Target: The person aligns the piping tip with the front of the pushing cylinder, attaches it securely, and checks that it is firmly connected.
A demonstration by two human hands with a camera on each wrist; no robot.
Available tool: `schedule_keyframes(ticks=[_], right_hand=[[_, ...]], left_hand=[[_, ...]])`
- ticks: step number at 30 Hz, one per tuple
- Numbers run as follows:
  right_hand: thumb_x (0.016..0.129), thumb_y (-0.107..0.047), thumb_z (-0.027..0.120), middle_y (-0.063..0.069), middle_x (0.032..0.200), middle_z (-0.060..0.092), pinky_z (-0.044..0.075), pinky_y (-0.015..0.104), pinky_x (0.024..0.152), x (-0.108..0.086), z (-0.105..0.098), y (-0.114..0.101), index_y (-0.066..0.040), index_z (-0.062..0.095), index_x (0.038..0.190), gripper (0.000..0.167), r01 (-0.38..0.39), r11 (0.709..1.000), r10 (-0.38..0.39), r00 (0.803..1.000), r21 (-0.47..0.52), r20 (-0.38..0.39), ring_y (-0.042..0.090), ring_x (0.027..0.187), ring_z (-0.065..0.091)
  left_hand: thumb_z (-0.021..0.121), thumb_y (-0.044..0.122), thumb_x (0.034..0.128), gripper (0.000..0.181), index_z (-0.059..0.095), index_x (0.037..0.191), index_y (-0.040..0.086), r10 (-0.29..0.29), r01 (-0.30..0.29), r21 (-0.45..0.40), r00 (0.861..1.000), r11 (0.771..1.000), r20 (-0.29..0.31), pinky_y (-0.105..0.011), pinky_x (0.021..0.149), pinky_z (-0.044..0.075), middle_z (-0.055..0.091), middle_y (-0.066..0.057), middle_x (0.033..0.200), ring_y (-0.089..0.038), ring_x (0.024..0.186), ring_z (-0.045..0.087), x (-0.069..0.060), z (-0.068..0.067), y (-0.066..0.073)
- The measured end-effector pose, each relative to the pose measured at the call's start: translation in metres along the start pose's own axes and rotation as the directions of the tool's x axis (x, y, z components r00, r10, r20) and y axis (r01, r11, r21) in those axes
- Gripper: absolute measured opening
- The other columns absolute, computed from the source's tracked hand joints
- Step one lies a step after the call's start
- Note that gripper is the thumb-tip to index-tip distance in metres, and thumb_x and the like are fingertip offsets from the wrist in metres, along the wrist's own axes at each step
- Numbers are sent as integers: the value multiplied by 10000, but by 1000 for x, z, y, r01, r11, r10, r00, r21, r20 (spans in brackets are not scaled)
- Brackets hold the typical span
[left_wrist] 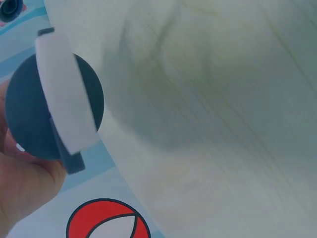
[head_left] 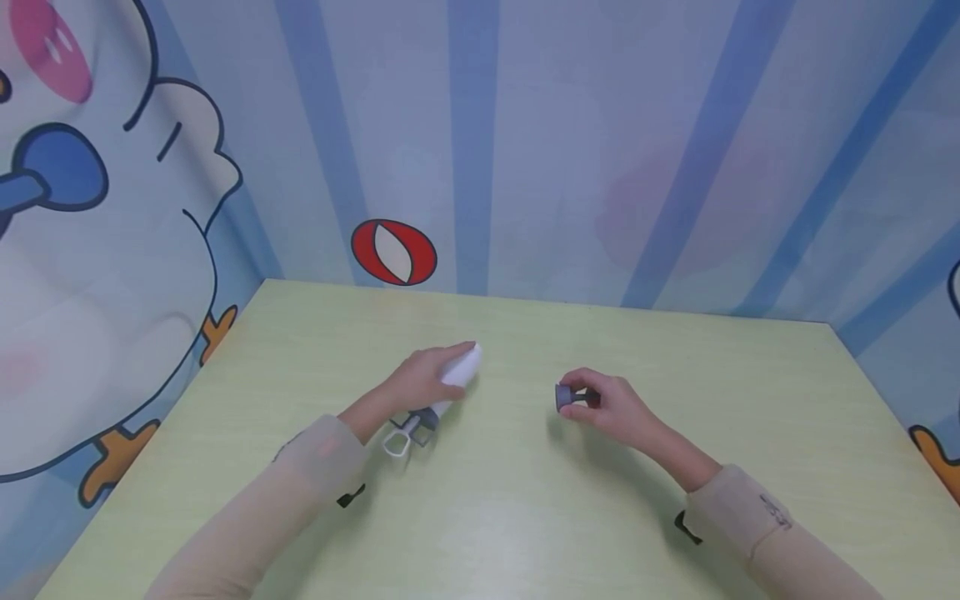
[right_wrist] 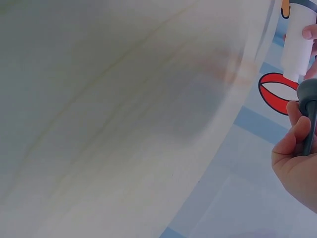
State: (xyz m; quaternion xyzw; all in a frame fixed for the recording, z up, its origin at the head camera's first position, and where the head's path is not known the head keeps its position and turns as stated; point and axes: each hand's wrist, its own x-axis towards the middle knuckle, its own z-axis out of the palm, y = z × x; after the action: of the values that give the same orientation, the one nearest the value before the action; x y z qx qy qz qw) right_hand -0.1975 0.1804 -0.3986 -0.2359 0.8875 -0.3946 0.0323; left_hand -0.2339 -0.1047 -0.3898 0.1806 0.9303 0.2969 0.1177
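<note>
Cylinder (head_left: 461, 370), white and tilted, is in our left hand (head_left: 416, 381), whose fingers and thumb curl round it over the pale table (head_left: 487, 517). Its grey end (left_wrist: 25, 111) carries a white handle (left_wrist: 67, 89). Our right hand (head_left: 618, 408) pinches a small grey piece (head_left: 564, 398) by its stem (right_wrist: 310, 131) (wide head toward the cylinder), the two held apart. Beyond the table's far edge we see a striped wall (head_left: 555, 167) with a red-and-white oval (head_left: 393, 252).
</note>
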Motion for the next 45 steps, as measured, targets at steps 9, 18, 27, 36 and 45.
schedule_keyframes(ticks=[9, 18, 27, 36, 45], right_hand=[[783, -191, 660, 127, 959, 627, 386, 226, 559, 6, 1, -2, -59, 572, 1067, 326, -30, 999, 29, 999, 18, 19, 157, 674, 458], [792, -193, 650, 130, 976, 623, 392, 238, 563, 11, 1, -6, -67, 568, 1078, 323, -33, 999, 32, 999, 30, 37, 157, 672, 460], [790, -173, 651, 125, 964, 627, 417, 233, 564, 15, 4, -7, -56, 573, 1070, 313, -10, 1000, 9, 998, 27, 57, 136, 662, 485], [786, -171, 655, 114, 968, 627, 423, 223, 582, 17, 6, -8, -60, 575, 1069, 314, 17, 1000, -20, 995, 21, 102, 128, 665, 489], [795, -179, 646, 93, 980, 614, 438, 213, 600, 19, 12, -9, -58, 568, 1059, 300, 60, 997, -66, 982, 39, 177, 150, 741, 526]], left_hand=[[678, 194, 765, 732, 294, 1387, 237, 8, -5, -49, 998, 999, 63, -389, 825, 461, 441, -25, 1327, -207, 1063, 473, -6, 5, 10], [685, 181, 755, 701, 342, 1366, 201, 72, -71, -19, 991, 997, 110, -362, 773, 466, 489, -47, 1277, -193, 980, 508, -9, 7, 16], [676, 147, 760, 660, 373, 1346, 190, 170, -167, -32, 966, 985, 196, -383, 829, 442, 488, -40, 1274, -193, 1000, 497, -11, 10, 18], [679, 162, 755, 637, 398, 1325, 201, 205, -208, -13, 950, 978, 236, -355, 796, 432, 523, -49, 1221, -176, 952, 502, -14, 13, 23], [691, 183, 747, 627, 413, 1308, 221, 222, -224, -23, 941, 974, 254, -338, 783, 430, 532, -16, 1198, -162, 942, 496, -14, 19, 26]])
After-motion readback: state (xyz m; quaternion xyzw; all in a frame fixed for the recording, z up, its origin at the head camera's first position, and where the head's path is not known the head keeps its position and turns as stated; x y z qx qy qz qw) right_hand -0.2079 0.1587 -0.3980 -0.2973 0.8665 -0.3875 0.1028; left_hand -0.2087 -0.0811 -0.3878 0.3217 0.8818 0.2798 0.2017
